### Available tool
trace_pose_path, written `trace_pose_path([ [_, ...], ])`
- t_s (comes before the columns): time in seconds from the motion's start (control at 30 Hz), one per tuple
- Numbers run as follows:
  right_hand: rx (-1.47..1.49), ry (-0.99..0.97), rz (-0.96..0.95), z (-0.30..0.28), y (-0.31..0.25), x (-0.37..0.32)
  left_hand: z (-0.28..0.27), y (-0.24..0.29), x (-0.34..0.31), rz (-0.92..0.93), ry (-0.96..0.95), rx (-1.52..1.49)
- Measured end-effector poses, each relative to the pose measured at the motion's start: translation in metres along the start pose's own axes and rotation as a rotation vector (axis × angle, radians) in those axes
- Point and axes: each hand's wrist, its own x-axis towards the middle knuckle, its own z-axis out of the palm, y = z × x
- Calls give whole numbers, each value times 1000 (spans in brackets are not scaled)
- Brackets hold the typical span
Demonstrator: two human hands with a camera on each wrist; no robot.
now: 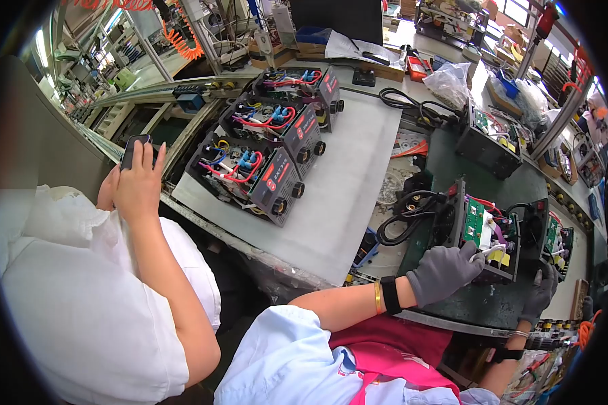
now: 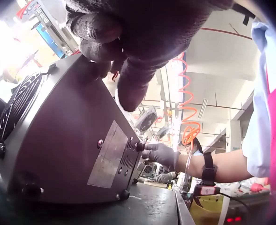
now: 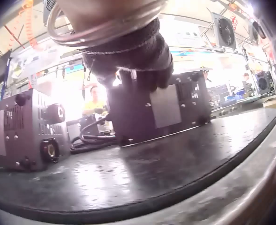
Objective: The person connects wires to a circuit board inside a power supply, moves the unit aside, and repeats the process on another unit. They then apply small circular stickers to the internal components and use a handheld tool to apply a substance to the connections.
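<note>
A: Where are the two cases?
B: One open-topped black metal case (image 2: 70, 136) sits right under the grey-gloved left hand (image 1: 446, 273), whose fingers bend over its top; whether they pinch anything, I can't tell. The grey-gloved right hand (image 1: 538, 297) touches a second black metal case (image 3: 135, 117) just beneath it; I can't tell if it grips.
A: How would they handle?
B: Likely stiff, fairly heavy, smooth-sided. The green circuit board (image 1: 473, 221), just ahead of the left hand, looks fragile.
A: Best hold?
B: Low on the rigid sides, clear of the board and the looped black cable (image 1: 402, 219) ahead-left of that hand.
</note>
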Motion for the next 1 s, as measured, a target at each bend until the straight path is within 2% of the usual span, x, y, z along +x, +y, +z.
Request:
trace_pose_path([
  [0.03,-62,-65,3,-3,16,-3,2,2,0,-3,-6,47],
  [0.13,110,-523,287,5,49,-22,4,9,1,-22,-6,158],
  [0.17,-34,-587,249,7,53,-27,2,10,2,-24,9,172],
  [0.2,-64,-495,215,10,54,-27,2,9,4,-29,26,191],
  [0.3,-111,-186,117,17,59,-30,10,6,11,-196,-68,354],
  [0.4,-277,122,-100,24,97,-13,14,-2,14,-93,-87,318],
  [0.43,-291,142,-30,28,107,-8,14,-4,14,-97,-94,245],
  [0.53,-392,64,-86,31,114,1,8,-8,16,-125,-149,70],
  [0.63,-328,-62,26,23,123,13,2,-9,20,-183,-229,9],
  [0.83,68,-169,-115,23,130,42,1,-13,25,-197,-244,-51],
  [0.93,337,-280,110,32,121,38,4,-12,22,-211,-225,-49],
  [0.97,267,-182,34,32,111,30,4,-11,21,-215,-227,-35],
  [1.0,232,-189,83,31,106,23,4,-10,20,-217,-233,-23],
])
